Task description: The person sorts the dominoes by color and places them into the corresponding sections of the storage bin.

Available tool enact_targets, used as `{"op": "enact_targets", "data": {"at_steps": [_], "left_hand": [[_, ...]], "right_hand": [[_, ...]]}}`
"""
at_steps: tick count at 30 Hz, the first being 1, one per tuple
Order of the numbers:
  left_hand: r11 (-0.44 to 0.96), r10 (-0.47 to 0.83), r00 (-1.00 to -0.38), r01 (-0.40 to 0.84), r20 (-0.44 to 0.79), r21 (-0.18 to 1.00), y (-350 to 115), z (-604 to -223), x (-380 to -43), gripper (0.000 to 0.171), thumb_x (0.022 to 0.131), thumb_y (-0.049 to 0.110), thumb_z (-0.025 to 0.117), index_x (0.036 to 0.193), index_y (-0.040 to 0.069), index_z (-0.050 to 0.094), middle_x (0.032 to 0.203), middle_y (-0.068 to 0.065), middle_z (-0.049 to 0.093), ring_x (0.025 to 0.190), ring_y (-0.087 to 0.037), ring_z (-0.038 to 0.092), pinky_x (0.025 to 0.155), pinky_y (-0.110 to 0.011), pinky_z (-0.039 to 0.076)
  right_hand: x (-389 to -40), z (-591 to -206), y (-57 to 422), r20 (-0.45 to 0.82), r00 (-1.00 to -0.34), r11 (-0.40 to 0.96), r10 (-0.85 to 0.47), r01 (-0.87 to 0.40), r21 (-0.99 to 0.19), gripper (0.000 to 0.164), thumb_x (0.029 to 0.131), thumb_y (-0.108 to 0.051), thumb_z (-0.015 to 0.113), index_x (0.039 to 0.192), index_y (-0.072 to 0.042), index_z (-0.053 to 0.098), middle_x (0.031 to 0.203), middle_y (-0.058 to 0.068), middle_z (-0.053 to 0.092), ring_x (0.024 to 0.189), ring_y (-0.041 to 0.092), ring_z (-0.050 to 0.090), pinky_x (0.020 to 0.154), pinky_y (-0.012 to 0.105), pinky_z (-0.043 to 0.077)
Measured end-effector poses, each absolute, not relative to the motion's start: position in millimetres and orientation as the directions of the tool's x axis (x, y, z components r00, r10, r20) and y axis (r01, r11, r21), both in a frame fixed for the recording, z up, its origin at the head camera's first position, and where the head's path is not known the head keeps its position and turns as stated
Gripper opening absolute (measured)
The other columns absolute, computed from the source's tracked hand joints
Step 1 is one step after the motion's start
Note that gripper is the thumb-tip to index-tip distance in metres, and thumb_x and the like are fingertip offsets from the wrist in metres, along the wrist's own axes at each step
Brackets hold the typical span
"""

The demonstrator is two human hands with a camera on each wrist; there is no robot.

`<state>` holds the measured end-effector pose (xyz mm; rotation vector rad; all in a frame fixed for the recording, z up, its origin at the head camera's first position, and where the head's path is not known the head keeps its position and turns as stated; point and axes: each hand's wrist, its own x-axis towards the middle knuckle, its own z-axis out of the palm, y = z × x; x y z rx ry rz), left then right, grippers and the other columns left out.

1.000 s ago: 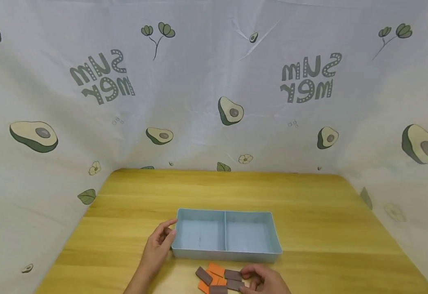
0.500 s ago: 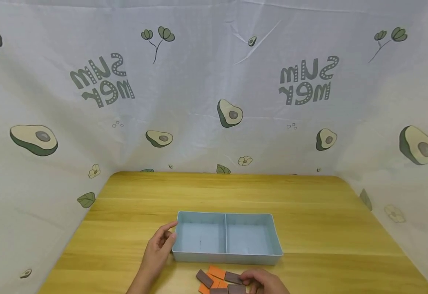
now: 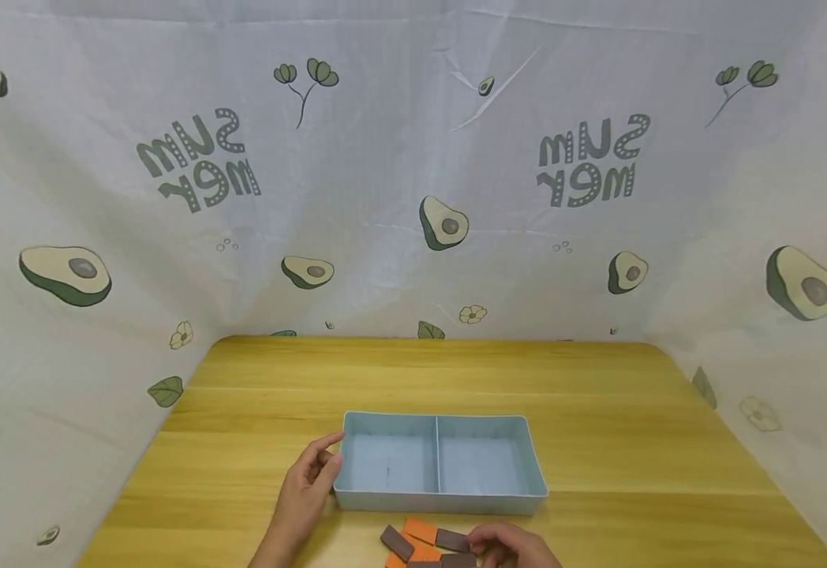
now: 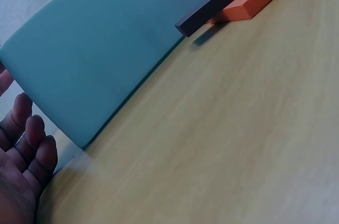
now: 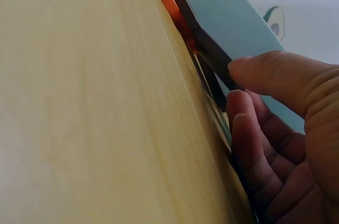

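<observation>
A pale blue two-compartment box (image 3: 442,502) stands on the table, both compartments bare. My left hand (image 3: 300,497) is at its left end, index fingertip at the rim and thumb close to the wall; in the left wrist view its other fingers curl loosely beside the box's end wall (image 4: 90,60). In front of the box lies a small heap of flat rectangular blocks, several orange (image 3: 420,530) and several dark brown (image 3: 396,543). My right hand (image 3: 513,544) pinches the end of one dark brown block (image 5: 212,57) at the heap's right side, thumb on top.
The wood-patterned table (image 3: 619,442) reaches back to a white curtain (image 3: 371,158) printed with avocados, which also hangs at both sides. The heap is partly cut off by the head view's lower edge.
My right fingers have drawn together at the upper right brown block; earlier the thumb was at the lower one. The left hand stays at the box. The head view has tilted up slightly.
</observation>
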<state>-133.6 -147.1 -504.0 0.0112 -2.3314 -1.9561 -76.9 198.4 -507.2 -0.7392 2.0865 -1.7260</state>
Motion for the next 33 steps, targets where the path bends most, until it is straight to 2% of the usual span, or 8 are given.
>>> {"op": "enact_targets", "data": {"at_steps": [5, 9, 15, 20, 23, 28, 31, 33], "left_hand": [[0.162, -0.071, -0.996, 0.042, 0.055, 0.986, -147, -504, -132, 0.033, 0.103, 0.021, 0.062, 0.135, 0.014, 0.064, 0.093, -0.007, 0.058, 0.074, -0.008, 0.053, 0.07, -0.023, 0.047], [0.159, -0.067, -0.997, 0.037, 0.048, 0.987, -147, -503, -133, 0.034, 0.103, 0.023, 0.062, 0.135, 0.014, 0.064, 0.092, -0.007, 0.058, 0.073, -0.008, 0.053, 0.068, -0.023, 0.047], [0.15, -0.061, -0.997, 0.034, 0.044, 0.988, -147, -504, -133, 0.034, 0.103, 0.023, 0.062, 0.136, 0.014, 0.063, 0.091, -0.005, 0.057, 0.072, -0.008, 0.052, 0.068, -0.023, 0.047], [0.145, -0.052, -0.998, 0.033, 0.041, 0.989, -147, -506, -132, 0.035, 0.103, 0.024, 0.062, 0.137, 0.014, 0.062, 0.091, -0.005, 0.057, 0.072, -0.007, 0.052, 0.068, -0.023, 0.046], [0.149, -0.053, -0.998, 0.036, 0.044, 0.988, -147, -507, -132, 0.036, 0.103, 0.024, 0.062, 0.137, 0.014, 0.062, 0.091, -0.005, 0.056, 0.073, -0.007, 0.051, 0.068, -0.023, 0.045], [0.15, -0.056, -0.997, 0.039, 0.048, 0.988, -147, -506, -132, 0.035, 0.103, 0.024, 0.062, 0.137, 0.015, 0.063, 0.091, -0.005, 0.056, 0.072, -0.007, 0.051, 0.067, -0.023, 0.044], [0.147, -0.057, -0.997, 0.04, 0.048, 0.988, -147, -506, -133, 0.035, 0.103, 0.024, 0.062, 0.136, 0.015, 0.063, 0.091, -0.005, 0.057, 0.072, -0.007, 0.051, 0.067, -0.023, 0.045], [0.145, -0.056, -0.997, 0.039, 0.048, 0.989, -147, -506, -133, 0.035, 0.103, 0.025, 0.063, 0.136, 0.015, 0.063, 0.091, -0.005, 0.057, 0.071, -0.007, 0.051, 0.067, -0.023, 0.045]], "right_hand": [[-77, -506, 199, 0.011, -0.812, 0.071, -0.584, -0.065, -0.995, 0.041, 0.095, -0.006, 0.067, 0.121, 0.023, 0.052, 0.11, -0.019, 0.065, 0.09, -0.003, 0.065, 0.076, 0.02, 0.055], [-75, -502, 197, -0.016, -0.829, 0.073, -0.559, -0.03, -0.997, 0.043, 0.097, -0.007, 0.067, 0.121, 0.025, 0.052, 0.109, -0.017, 0.065, 0.091, -0.002, 0.065, 0.078, 0.02, 0.056], [-68, -491, 187, -0.043, -0.922, 0.188, -0.384, -0.033, -0.982, 0.033, 0.095, -0.011, 0.072, 0.113, 0.014, 0.063, 0.105, -0.007, 0.068, 0.088, 0.002, 0.067, 0.076, 0.023, 0.058], [-62, -484, 181, 0.045, -0.949, 0.189, -0.311, -0.108, -0.976, 0.026, 0.093, -0.004, 0.071, 0.111, 0.013, 0.062, 0.103, 0.001, 0.069, 0.086, 0.005, 0.07, 0.073, 0.027, 0.06], [-63, -480, 177, 0.142, -0.952, 0.209, -0.27, -0.201, -0.957, 0.021, 0.091, -0.001, 0.072, 0.108, 0.009, 0.064, 0.1, 0.001, 0.069, 0.084, 0.004, 0.07, 0.071, 0.028, 0.061], [-72, -470, 170, 0.358, -0.901, 0.215, -0.244, -0.41, -0.886, 0.019, 0.089, 0.008, 0.071, 0.106, 0.004, 0.065, 0.098, -0.001, 0.068, 0.087, 0.001, 0.069, 0.071, 0.027, 0.061], [-77, -459, 163, 0.373, -0.905, 0.231, -0.205, -0.415, -0.88, 0.019, 0.089, 0.005, 0.072, 0.107, 0.001, 0.066, 0.1, 0.002, 0.068, 0.088, 0.001, 0.069, 0.072, 0.026, 0.061], [-81, -450, 156, 0.332, -0.929, 0.258, -0.162, -0.365, -0.895, 0.019, 0.089, 0.0, 0.075, 0.107, -0.002, 0.068, 0.1, 0.003, 0.068, 0.087, 0.002, 0.069, 0.073, 0.027, 0.061]]}}
